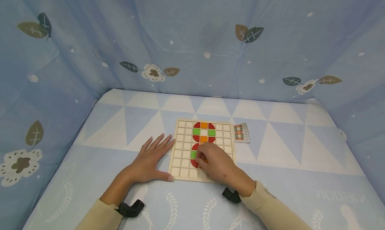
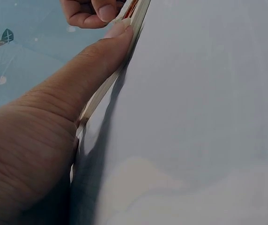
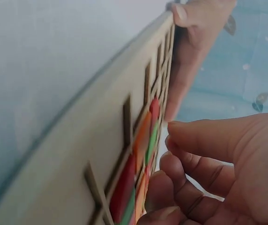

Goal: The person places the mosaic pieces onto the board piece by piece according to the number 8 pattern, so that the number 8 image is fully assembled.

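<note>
A square wooden grid board [image 1: 181, 162] lies on the table with red, orange and green tiles set in its middle columns. One ring of tiles shows at the far side; below it, a second group is partly under my right hand [image 1: 218, 161]. That hand's fingers curl down over the board, thumb tip close to the index finger in the right wrist view, and no tile shows between them. A green tile [image 1: 193, 154] lies just left of the fingertips. My left hand [image 1: 148, 164] is spread beside the board, its thumb [image 2: 103, 51] at the near left corner.
A small pattern card [image 1: 246, 136] with a printed grid lies against the board's right edge. The table cloth [image 1: 288, 149] has blue and white triangles. Blue curtains [image 1: 192, 29] stand behind and at both sides. A black wrist strap [image 1: 130, 209] is on the left wrist.
</note>
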`<state>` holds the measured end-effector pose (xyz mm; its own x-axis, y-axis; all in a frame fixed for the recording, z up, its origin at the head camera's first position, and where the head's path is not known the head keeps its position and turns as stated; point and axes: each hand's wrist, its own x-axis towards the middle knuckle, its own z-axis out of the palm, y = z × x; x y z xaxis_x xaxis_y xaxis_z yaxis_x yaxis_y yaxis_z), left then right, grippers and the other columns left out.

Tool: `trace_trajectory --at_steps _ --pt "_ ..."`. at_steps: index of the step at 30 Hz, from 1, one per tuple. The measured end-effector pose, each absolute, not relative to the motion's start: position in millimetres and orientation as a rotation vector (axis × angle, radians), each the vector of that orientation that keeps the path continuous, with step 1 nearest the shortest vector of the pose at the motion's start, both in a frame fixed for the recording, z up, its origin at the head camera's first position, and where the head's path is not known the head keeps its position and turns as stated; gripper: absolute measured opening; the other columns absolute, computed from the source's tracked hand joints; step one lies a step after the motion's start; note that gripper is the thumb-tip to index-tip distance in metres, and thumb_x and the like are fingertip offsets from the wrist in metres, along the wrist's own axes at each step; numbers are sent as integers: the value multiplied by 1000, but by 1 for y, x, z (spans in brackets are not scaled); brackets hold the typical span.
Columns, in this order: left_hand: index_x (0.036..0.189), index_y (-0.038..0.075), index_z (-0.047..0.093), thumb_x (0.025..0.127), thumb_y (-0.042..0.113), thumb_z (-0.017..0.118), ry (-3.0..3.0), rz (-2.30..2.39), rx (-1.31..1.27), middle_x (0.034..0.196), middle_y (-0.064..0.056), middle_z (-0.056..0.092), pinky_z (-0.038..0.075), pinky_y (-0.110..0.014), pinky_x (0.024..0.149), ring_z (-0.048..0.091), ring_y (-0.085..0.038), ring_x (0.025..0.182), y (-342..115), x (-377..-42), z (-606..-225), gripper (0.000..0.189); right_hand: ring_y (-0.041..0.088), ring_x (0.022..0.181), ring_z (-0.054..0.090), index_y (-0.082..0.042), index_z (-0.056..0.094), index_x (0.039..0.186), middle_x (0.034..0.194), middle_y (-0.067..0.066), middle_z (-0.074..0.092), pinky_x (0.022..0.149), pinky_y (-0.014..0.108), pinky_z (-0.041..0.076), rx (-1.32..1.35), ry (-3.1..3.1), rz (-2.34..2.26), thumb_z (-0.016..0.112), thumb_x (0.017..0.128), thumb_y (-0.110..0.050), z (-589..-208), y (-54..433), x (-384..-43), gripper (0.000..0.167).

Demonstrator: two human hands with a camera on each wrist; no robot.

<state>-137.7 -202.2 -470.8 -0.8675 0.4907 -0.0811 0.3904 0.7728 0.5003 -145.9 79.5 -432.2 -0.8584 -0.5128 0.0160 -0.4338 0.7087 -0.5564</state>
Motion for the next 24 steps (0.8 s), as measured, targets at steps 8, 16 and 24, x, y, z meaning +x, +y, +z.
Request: trace_trajectory --at_steps 8,16,24 --pt "168 20 25 68 73 85 2759 712 706 174 -1 16 -4 -57 125 3 -28 161 -199 -138 -471 129 11 73 52 -17 67 90 82 -8 55 64 28 48 -660 2770 -990 76 97 -11 -423 107 -145 12" --pt "168 19 27 68 74 84 2767 704 708 174 -3 17 -2 -59 125 4 -30 161 -200 -136 -469 128 10 78 55 -16 71 99 87 -10 61 70 30 52 -606 2796 -1065 71 101 -17 -418 136 -135 2" --pt "168 18 28 70 75 83 2833 730 638 171 -2 28 9 -53 127 21 -28 158 -212 -129 -456 125 15 107 67 -12 71 122 115 -5 70 93 48 56 -538 2901 -1077 60 108 -30 -413 169 -117 25"
